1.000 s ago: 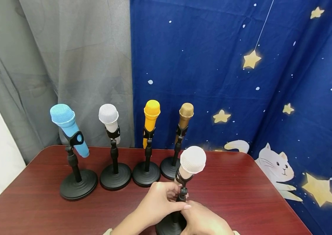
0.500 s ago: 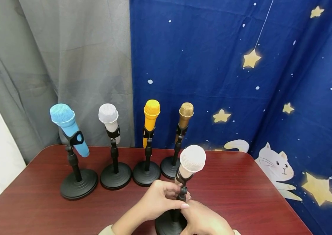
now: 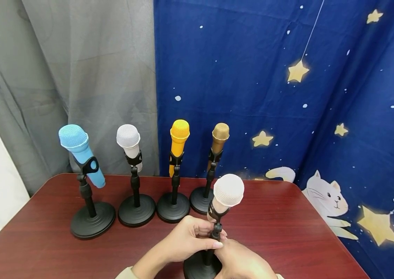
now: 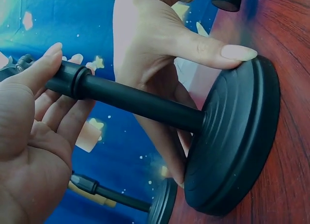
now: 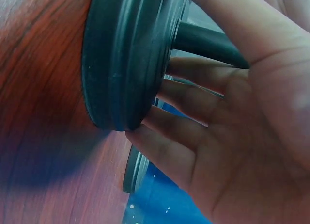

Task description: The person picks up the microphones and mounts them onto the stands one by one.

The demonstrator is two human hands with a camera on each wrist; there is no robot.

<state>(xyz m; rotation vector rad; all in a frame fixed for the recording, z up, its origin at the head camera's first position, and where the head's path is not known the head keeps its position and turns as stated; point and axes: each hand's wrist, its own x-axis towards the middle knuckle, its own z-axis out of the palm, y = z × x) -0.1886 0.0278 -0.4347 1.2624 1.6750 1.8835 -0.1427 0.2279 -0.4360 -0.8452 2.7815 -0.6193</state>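
Note:
A microphone with a white mesh head [image 3: 229, 190] sits tilted in the clip of a black microphone stand [image 3: 197, 266] near the front of the table. My left hand [image 3: 184, 242] holds the upper post; in the left wrist view its thumb and fingers lie around the collar [image 4: 72, 80]. Lower down, my right hand [image 3: 243, 260] spans the round base [image 4: 235, 136], thumb at one edge and fingers toward the other. Fingertips of that hand touch the base in the right wrist view. The base rests on the table.
Behind stand a blue microphone [image 3: 84, 154], a grey-white one [image 3: 128, 137], a yellow one [image 3: 178, 141] and a gold one [image 3: 219, 139], each on a black stand. They line the back of the red-brown table [image 3: 273, 217]. Grey and blue curtains [image 3: 252, 77] hang beyond.
Almost nothing differs. My left thumb and wrist have shifted slightly to the left on the post; the stand and my right hand stay in place.

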